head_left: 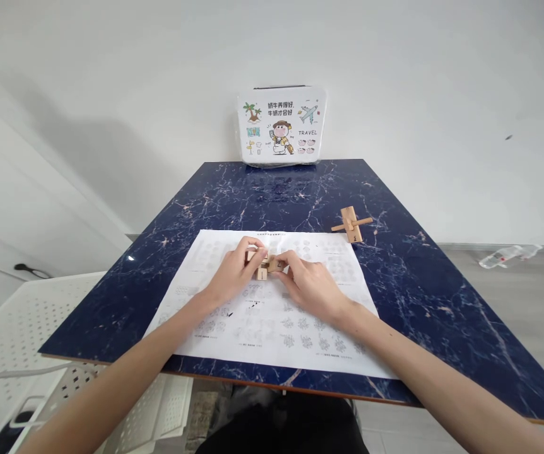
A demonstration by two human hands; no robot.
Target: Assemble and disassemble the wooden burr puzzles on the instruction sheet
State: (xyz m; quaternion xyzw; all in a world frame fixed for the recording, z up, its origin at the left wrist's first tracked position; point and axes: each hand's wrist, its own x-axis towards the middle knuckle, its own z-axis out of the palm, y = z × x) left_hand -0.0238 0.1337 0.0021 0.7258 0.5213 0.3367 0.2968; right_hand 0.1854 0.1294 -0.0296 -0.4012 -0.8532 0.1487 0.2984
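Note:
Several interlocking wooden puzzle pieces (262,274) are clustered between my hands, above a printed instruction sheet (253,340). My left hand (237,268) has its thumb and fingers closed around the blocks on the left side. From the right, my right hand (312,284) pinches a wooden piece (277,265) with a dark mark on its face, against the cluster. Fingers hide parts of the pieces, so how they fit together cannot be made out. Farther right, beyond the sheet's corner, lies another wooden puzzle assembly (351,224) of crossed pieces.
The sheet lies on a dark blue marbled table (158,265). A white cartoon-printed case (281,126) stands at the table's back edge against the wall. To the left is a white perforated chair (26,315) with a cable (26,372). A clear plastic bottle (503,256) lies on the floor.

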